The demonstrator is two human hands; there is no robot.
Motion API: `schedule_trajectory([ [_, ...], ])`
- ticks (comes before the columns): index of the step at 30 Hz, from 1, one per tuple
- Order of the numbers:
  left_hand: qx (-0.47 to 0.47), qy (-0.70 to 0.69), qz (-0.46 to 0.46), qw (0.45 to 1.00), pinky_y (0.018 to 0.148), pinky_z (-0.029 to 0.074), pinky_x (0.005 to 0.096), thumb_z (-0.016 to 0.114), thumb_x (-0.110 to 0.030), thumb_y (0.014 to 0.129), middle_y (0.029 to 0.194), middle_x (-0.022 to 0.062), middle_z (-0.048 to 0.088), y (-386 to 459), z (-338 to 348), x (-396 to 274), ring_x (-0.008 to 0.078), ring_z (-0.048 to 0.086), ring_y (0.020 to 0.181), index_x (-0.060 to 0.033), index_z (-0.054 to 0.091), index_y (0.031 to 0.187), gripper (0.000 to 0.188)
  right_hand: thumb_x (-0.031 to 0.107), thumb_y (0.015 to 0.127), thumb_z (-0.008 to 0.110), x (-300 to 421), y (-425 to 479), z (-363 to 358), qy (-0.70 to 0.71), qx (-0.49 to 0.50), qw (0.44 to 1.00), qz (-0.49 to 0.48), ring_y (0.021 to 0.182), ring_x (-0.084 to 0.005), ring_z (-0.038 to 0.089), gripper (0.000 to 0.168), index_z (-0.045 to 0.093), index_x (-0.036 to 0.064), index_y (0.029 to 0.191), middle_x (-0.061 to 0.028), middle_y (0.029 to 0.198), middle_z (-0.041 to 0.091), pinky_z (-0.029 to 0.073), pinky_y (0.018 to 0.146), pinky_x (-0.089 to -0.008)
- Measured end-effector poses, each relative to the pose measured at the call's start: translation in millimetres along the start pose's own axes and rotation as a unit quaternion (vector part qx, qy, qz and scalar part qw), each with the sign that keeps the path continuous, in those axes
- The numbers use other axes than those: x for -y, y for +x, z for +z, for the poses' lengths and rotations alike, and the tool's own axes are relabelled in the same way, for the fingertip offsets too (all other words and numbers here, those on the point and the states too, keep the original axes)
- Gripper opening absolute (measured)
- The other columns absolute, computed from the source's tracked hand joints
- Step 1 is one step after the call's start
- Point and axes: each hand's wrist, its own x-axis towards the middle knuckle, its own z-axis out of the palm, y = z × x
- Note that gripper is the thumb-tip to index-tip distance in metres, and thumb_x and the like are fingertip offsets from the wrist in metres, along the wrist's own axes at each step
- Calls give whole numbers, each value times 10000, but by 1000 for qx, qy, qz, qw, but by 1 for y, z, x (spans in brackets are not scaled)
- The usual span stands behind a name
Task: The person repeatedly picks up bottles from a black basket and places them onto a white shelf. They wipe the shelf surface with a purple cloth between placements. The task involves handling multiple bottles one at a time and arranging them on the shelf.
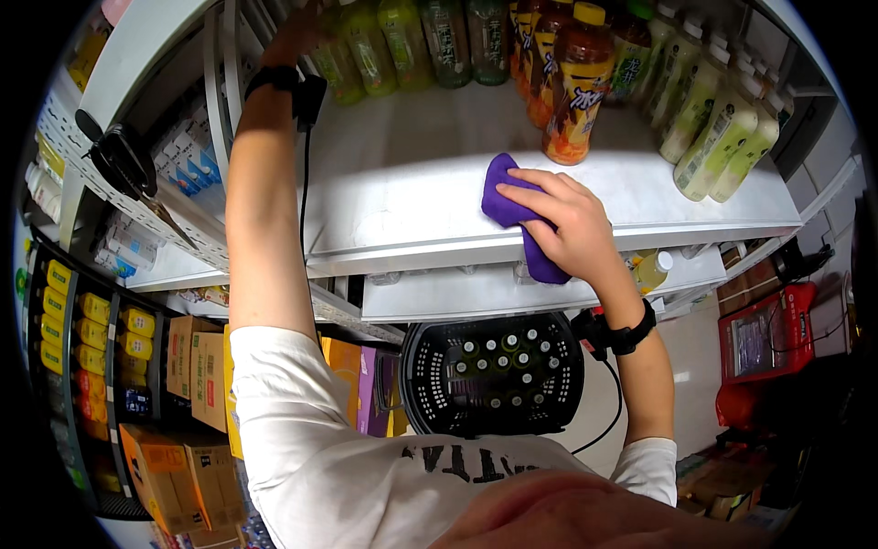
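Pressed flat to the white shelf, my right hand holds a folded purple cloth, one end of which hangs over the shelf's front edge. Just behind that hand stands a brown iced-tea bottle with a yellow cap, with more of its kind in a row behind it. My left hand reaches deep to the back left, beside green tea bottles. Shadow and the picture's rim hide its fingers, so whether it grips a bottle cannot be seen.
Pale green bottles line the shelf's right side. Scissors hang on the perforated left panel. A black basket of capped bottles stands on the floor below. Cardboard boxes are at lower left, a red case at right.
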Motion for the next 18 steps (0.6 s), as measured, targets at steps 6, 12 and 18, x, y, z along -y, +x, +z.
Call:
schedule_trajectory([
  [6, -2, -26, -28, 999, 936, 579, 450, 877, -285, 736, 1500, 239, 465, -21, -10, -21, 382, 545, 1304, -30, 342, 1542, 1000, 93, 803, 667, 1, -3, 0, -10, -8, 1000, -21, 1037, -302, 647, 409, 728, 151, 1203, -76, 1260, 682, 516, 924, -404],
  [12, -133, 113, 15, 984, 1034, 498, 528, 817, -398, 790, 1411, 290, 537, -66, -4, -54, 434, 517, 1323, -61, 334, 1535, 950, 133, 833, 658, -8, -6, 3, -7, -4, 1000, -20, 1121, -319, 639, 404, 712, 173, 1231, -76, 1285, 670, 517, 975, -415],
  [18, -134, 2, 92, 987, 1135, 415, 491, 766, -428, 857, 1526, 264, 435, -145, -54, -138, 440, 422, 1404, -119, 274, 1597, 941, 162, 854, 647, -10, -2, 3, 0, -5, 1000, -16, 1212, -305, 616, 408, 698, 190, 1258, -81, 1333, 653, 510, 1012, -402],
])
